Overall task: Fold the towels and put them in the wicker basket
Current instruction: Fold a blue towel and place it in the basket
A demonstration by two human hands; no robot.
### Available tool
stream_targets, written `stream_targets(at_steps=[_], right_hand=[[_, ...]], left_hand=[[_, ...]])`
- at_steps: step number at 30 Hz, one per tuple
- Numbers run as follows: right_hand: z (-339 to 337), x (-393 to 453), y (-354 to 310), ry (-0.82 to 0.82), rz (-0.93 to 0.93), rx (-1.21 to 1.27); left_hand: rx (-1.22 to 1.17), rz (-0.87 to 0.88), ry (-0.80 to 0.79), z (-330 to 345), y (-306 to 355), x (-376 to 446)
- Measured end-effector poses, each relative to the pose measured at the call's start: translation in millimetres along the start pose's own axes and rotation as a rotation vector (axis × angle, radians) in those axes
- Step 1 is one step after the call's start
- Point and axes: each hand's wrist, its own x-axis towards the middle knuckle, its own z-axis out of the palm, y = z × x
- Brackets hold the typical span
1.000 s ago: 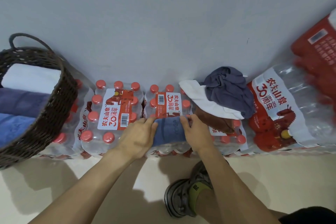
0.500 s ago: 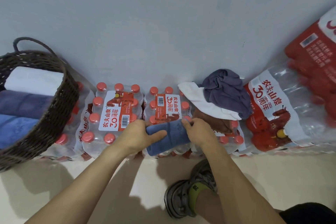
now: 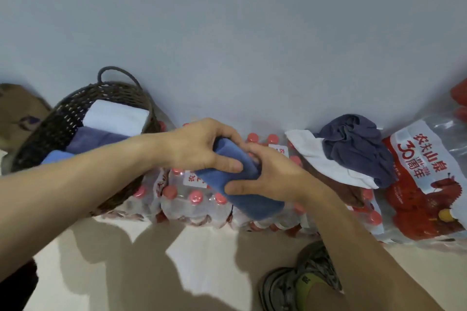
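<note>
— While both hands are on it, where does the folded blue towel [image 3: 242, 184] sit?
— Between them, lifted above the shrink-wrapped packs of red-capped water bottles [image 3: 192, 197]. The left hand [image 3: 202, 149] curls over its upper end, thumb pressed on the near side; the right hand [image 3: 267, 177] clasps it from the right, thumb lying across the front. The lower end of the towel hangs free below the right thumb. Both hands have a closed grip on the cloth.
— And the wicker basket [image 3: 75, 106]?
— To the left, behind the left forearm, against the wall. Inside lie a white towel [image 3: 116, 116], a purple towel [image 3: 96, 139] and a light blue towel [image 3: 58, 156], side by side.
— What is different from half a second ago?
— Then the towel lay flat on the bottle packs, with a hand at each end. Now it is raised and tilted, and the hands have closed in together around it. The view has swung left, so the basket stands nearer the middle.
— Anything waiting on the right?
— A crumpled dark grey towel [image 3: 353, 144] atop a white towel [image 3: 326, 166], over something brown [image 3: 351, 192], all on the packs.
</note>
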Motion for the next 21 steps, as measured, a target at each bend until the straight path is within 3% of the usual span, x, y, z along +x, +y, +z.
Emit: stream_targets(at_steps=[4,9,15,18,21], right_hand=[[28,12,-19,-0.059,-0.064,0.068],[69,55,-71,-0.135,-0.122,0.053],[109,126,-140,-0.179,-0.159,-0.167],[133,159,-162,-0.253,-0.105,-0.175],[149,182,-164,-0.384,0.041,-0.182]], left_hand=[[0.032,-0.083,0.124,-46,-33,-50],[0.131,-0.193,0.062,-96,-68,-109],[0.069,-0.377,0.199,-143,-117,-160],[0.153,-0.46,0.279,-159,-145,-176],[0.288,-0.512,0.21,-156,-169,-179]])
